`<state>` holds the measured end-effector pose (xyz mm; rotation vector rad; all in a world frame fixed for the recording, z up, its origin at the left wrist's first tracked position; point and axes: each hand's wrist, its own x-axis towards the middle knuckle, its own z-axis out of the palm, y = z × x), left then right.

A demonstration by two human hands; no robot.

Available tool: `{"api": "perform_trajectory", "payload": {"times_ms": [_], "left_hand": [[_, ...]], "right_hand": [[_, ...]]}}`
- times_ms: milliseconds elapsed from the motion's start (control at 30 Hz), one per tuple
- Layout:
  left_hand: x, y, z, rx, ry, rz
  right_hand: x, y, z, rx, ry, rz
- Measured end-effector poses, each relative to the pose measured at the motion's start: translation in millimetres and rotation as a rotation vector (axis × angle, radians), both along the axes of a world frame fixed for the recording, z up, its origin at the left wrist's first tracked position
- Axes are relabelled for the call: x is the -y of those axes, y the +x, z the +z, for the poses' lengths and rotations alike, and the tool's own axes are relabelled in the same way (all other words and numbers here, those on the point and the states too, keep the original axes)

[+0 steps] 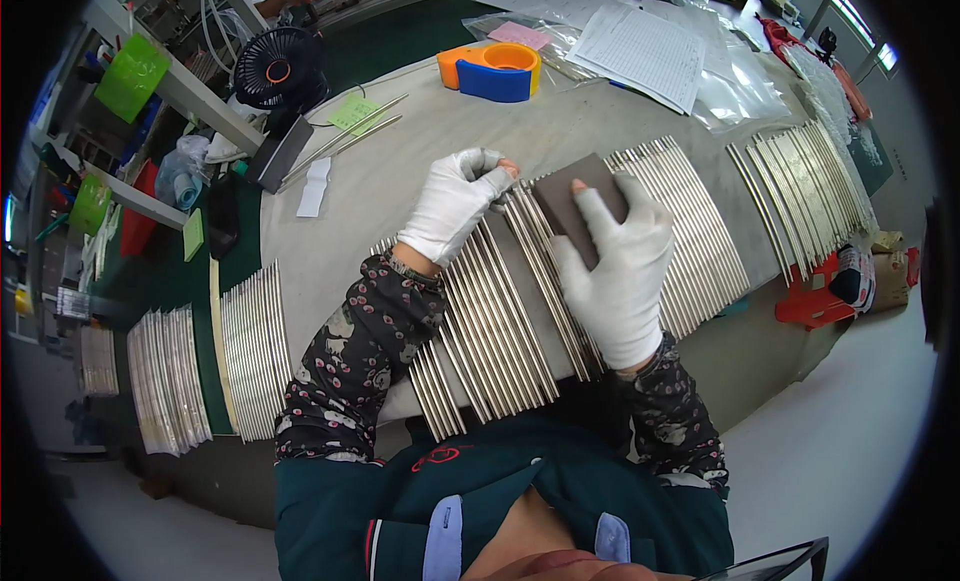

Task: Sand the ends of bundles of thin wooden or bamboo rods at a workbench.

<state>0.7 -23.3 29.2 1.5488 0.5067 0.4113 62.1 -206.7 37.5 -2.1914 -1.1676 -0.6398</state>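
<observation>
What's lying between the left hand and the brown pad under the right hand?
In the head view, only metal strips of the row lie between the left hand and the brown sanding pad that the right hand presses down.

Left hand [455, 203] gloved, curled into fist; right hand [620, 266] gloved, flat, fingers extended, pressing down.
</observation>
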Motion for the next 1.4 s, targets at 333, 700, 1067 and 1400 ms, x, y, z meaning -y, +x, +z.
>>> {"api": "perform_trajectory", "payload": {"times_ms": [333,700,1067,1400], "left_hand": [[3.1,4.3,2.8,-0.052,0.131,0.040],[-3.0,7.0,-2.3,-0.141,0.069,0.022],[17.1,6.1,-5.0,-0.196,1.347,-0.180],[68.3,-44.2,-25.7,-0.013,1.203,-0.755]], "right_hand": [[-0.9,-9.4,5.7,-0.048,-0.056,0.194],[25.8,35.7,-13.0,-0.035,-0.026,-0.113],[91.5,29.2,-27.2,-0.213,0.010,-0.154],[46.8,31.8,-7.6,-0.103,-0.162,0.000]]}}
